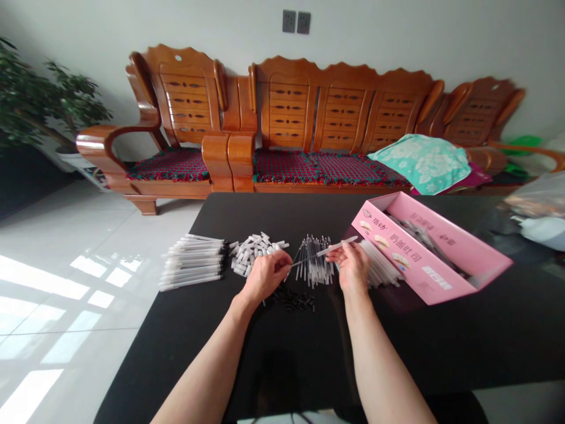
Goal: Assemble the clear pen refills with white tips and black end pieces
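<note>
In the middle of the black table, my left hand (268, 272) pinches a thin pen refill (304, 261) near one end. My right hand (354, 266) holds a whitish pen barrel (338, 245), tilted up to the right. The refill points at the barrel's lower end; I cannot tell whether its tip is inside. Below and between the hands lies a pile of loose refills (318, 272). White pen caps (253, 250) are heaped beyond my left hand, and small black plugs (293, 299) lie nearer to me. More empty barrels (382, 265) lie beside my right hand.
A stack of pens with black ends (192, 262) lies at the table's left. An open pink box (410, 253) with grey items inside stands at the right, near a plastic bag (541, 206). Behind the black table (286, 365) stands a wooden sofa (291, 106).
</note>
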Motion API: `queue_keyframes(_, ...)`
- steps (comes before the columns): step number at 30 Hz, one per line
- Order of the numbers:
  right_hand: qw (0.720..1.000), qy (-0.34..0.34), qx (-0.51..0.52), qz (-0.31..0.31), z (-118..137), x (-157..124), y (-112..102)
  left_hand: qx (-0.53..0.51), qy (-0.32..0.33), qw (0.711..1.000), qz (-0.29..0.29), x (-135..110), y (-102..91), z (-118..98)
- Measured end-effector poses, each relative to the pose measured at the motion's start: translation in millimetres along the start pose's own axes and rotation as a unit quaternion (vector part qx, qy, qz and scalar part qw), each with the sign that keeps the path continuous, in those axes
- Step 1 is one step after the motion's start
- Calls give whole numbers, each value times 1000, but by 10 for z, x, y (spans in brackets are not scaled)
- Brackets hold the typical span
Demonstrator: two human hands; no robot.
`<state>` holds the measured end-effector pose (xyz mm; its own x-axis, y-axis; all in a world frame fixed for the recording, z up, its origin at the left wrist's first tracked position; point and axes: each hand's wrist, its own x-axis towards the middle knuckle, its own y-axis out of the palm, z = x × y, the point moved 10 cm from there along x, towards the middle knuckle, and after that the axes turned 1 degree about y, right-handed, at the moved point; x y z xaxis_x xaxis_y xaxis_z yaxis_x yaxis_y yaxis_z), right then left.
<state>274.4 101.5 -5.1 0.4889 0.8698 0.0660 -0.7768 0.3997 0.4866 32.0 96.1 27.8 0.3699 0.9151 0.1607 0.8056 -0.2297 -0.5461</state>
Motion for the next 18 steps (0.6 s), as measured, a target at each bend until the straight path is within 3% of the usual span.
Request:
queue_keyframes(7,985,101,-26,135,-309,-250,447,-153,-11,988,3,6,252,59)
queue_keyframes(10,981,121,-17,148,-351,-271,476,-168,-23,985,-4,16,268,94)
queue_keyframes(14,986,121,4,115,-315,-194,364,-166,-35,983,-74,15,-27,171)
queue_keyframes(18,987,120,13,104,-301,-164,314,-26,-77,979,-187,-56,-494,313)
